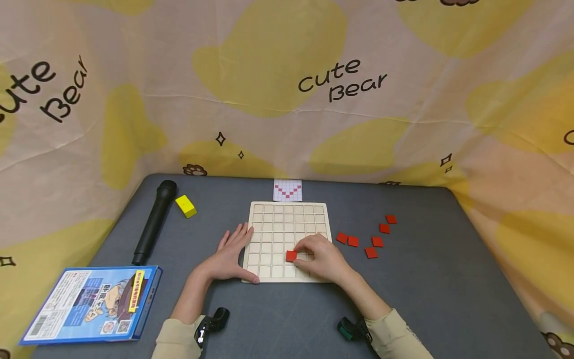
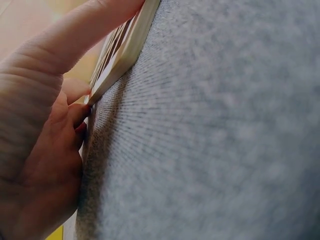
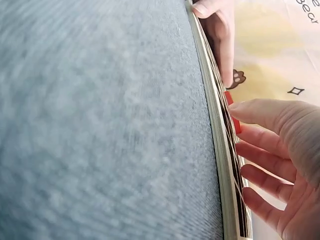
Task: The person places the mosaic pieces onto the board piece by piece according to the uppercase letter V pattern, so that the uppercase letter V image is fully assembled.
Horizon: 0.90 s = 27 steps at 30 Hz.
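A pale wooden grid board (image 1: pixel 269 227) lies flat on the grey table. My right hand (image 1: pixel 324 257) pinches a red square tile (image 1: pixel 291 256) between thumb and fingers over the lower middle of the grid. In the right wrist view the same tile (image 3: pixel 233 112) is at the thumb tip, close to the board's surface; whether it touches the grid I cannot tell. At the board's left edge rests my left hand (image 1: pixel 229 257), fingers extended and thumb on the near left corner. The left wrist view shows that thumb (image 2: pixel 75 35) lying along the board's edge (image 2: pixel 122 60).
Several loose red tiles (image 1: pixel 377 242) lie to the right of the board. Behind it is a small card (image 1: pixel 288 190) with a pink V-shaped pattern. On the left are a black microphone (image 1: pixel 154 222), a yellow block (image 1: pixel 186 206) and a blue box (image 1: pixel 89 305). A printed curtain (image 1: pixel 269 124) hangs behind.
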{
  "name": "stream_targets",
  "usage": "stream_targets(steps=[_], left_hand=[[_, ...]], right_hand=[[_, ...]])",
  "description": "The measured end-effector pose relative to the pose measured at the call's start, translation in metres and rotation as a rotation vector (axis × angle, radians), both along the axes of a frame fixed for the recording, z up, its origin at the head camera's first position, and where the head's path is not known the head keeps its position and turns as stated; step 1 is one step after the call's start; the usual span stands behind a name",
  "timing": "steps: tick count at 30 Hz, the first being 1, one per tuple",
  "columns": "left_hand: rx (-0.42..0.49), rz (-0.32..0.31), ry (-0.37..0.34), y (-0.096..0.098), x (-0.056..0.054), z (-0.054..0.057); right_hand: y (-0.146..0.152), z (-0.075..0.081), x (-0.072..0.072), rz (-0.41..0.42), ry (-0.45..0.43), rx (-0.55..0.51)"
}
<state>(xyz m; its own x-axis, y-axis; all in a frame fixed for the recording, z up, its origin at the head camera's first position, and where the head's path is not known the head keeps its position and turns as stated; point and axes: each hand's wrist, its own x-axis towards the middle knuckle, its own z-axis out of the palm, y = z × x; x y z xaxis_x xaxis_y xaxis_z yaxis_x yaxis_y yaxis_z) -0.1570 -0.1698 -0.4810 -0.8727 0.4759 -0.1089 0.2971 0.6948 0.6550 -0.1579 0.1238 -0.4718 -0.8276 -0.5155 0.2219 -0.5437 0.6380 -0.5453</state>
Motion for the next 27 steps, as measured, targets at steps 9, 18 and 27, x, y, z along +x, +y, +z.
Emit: stream_targets(steps=[9, 18, 27], left_hand=[[0.012, 0.004, 0.009, -0.0003, -0.0002, -0.0010], [0.019, -0.001, 0.015, -0.0001, 0.0009, -0.0009], [0.020, 0.010, 0.011, 0.0004, 0.0006, -0.0008]], right_hand=[[-0.0023, -0.0020, 0.0044, -0.001, 0.016, -0.002], [-0.0005, -0.0033, 0.0060, 0.011, -0.006, -0.019], [0.0020, -0.0067, 0.0056, 0.026, -0.011, -0.049]])
